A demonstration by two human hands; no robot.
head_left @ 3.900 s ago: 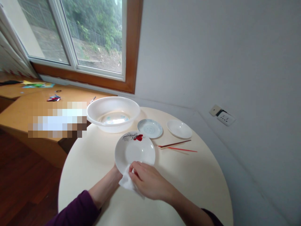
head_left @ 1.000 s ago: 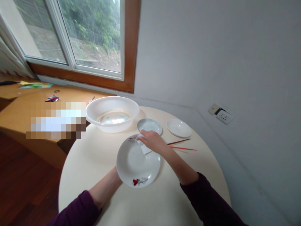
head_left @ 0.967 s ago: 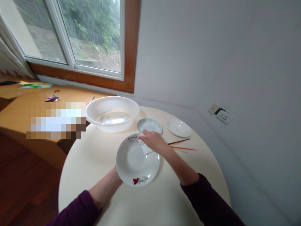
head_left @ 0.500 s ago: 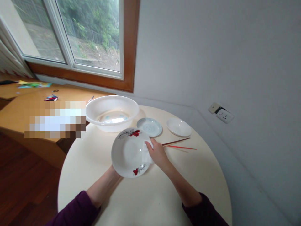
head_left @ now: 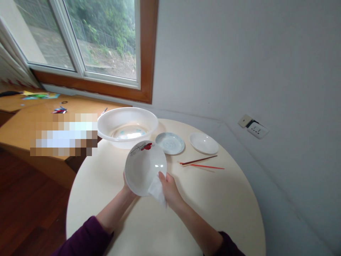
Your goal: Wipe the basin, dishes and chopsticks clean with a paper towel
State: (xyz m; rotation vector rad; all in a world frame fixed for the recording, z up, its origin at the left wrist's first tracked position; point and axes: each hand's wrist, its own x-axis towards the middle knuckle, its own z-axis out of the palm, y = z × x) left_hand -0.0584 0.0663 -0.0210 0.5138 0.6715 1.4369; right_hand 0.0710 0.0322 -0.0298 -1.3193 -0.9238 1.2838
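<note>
While my left hand (head_left: pixel 127 187) props up the flowered plate (head_left: pixel 142 170) from its left and underneath, my right hand (head_left: pixel 170 188) is at the lower right of the rim with a bit of white cloth (head_left: pixel 157 190) pinched in it (might be tissue, can't tell). Most of my left fingers are hidden behind the plate, so can't say exactly how they're spread. The plate's basically between my hands, just ahead of them, tipped so its inside faces me, over the pale round table (head_left: pixel 213 206). It's round, so no long axis to speak of; the red flower's up on the far edge, and the cloth is on the edge nearest me, right hand closest to it.

Off to the right there's a dark chopstick (head_left: pixel 199 160) and an orange-red chopstick (head_left: pixel 207 166), left ends close together, both clear of my right hand. Just past the plate sit a pale blue plate (head_left: pixel 170 144) and, further right, a white dish (head_left: pixel 204 143). Big white basin (head_left: pixel 114 124) is beyond to the left, so that side's the crowded one. Behind everything: window (head_left: pixel 106 32).
</note>
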